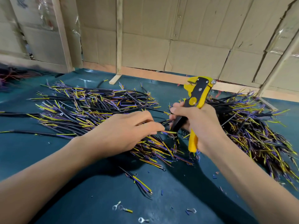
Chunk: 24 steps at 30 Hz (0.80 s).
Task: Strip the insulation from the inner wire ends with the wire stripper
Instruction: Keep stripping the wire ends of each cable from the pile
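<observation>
A dark teal, smooth table covering [24,151] fills the foreground. Far beyond the left fingertips lies a broad left pile of cables [90,107]: thin, round, black-sheathed lengths fanned like straw, each ending in fine yellow and purple inner wires. The left hand [123,131] reaches in palm down, its fingers curled together and pinching a slim yellow wire end [169,132] that pokes out just past the fingertips, pointing right. Below that hand, loose on the covering, lie a short split cable [142,183], small metal ring terminals [116,206] and tiny blue and copper-coloured scraps. The right hand [199,125] grips the wire stripper [195,101], fingers wrapped firmly around its black and yellow plastic handles; the flat, blocky yellow head with black plate and silver screws stands above the knuckles, clear of the wire end. Past the right hand's knuckles spreads a second, tangled right pile of cables [252,130]. Behind everything rises a creased cardboard wall [161,38] braced with pale wooden battens.
</observation>
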Each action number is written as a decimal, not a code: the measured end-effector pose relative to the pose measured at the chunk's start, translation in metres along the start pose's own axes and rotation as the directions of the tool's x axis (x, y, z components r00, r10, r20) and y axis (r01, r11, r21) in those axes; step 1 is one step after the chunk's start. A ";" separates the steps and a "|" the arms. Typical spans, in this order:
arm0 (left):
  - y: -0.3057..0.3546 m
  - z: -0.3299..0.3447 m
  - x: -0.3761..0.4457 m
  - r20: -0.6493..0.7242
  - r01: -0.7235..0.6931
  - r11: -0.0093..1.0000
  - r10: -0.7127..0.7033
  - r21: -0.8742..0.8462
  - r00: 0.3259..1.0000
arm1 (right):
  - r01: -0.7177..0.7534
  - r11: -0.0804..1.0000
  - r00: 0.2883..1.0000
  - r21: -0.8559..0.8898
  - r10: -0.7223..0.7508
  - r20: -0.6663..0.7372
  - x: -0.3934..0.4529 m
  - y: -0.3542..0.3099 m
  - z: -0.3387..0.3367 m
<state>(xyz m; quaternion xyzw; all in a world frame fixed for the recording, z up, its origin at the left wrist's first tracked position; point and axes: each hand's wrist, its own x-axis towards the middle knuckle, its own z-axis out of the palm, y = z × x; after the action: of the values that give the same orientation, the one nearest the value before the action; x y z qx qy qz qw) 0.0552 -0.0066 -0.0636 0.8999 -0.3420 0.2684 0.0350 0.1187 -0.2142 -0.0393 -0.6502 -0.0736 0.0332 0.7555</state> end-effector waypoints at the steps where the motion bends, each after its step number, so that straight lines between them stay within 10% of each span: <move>1: 0.000 0.000 0.001 -0.039 0.000 1.000 0.000 0.021 0.999 | 0.010 1.000 0.996 0.007 -0.011 0.093 -0.008 0.000 -0.006; 9: 0.010 0.002 0.003 -0.159 0.007 0.993 -0.025 -0.118 0.987 | -0.006 0.999 0.936 0.041 -0.009 0.352 -0.033 0.005 -0.024; 13: 0.016 0.008 0.002 -0.162 0.131 0.865 -0.236 -0.485 0.958 | -0.114 0.969 0.899 0.221 0.006 0.437 -0.036 0.003 -0.025; 18: 0.037 0.011 0.011 0.224 0.261 0.034 -0.417 -0.965 0.881 | -0.208 0.910 0.878 0.357 0.012 0.479 -0.037 0.002 -0.030; 24: 0.042 -0.001 0.016 0.452 0.331 -0.448 -0.194 -0.831 0.871 | -0.327 0.813 0.846 0.483 0.024 0.533 -0.039 0.001 -0.031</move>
<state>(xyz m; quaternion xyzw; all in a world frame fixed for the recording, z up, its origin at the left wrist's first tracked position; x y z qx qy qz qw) 0.0380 -0.0478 -0.0596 0.5398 -0.1732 -0.1842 0.8029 0.0852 -0.2498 -0.0473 -0.3741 -0.1922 0.2934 0.8585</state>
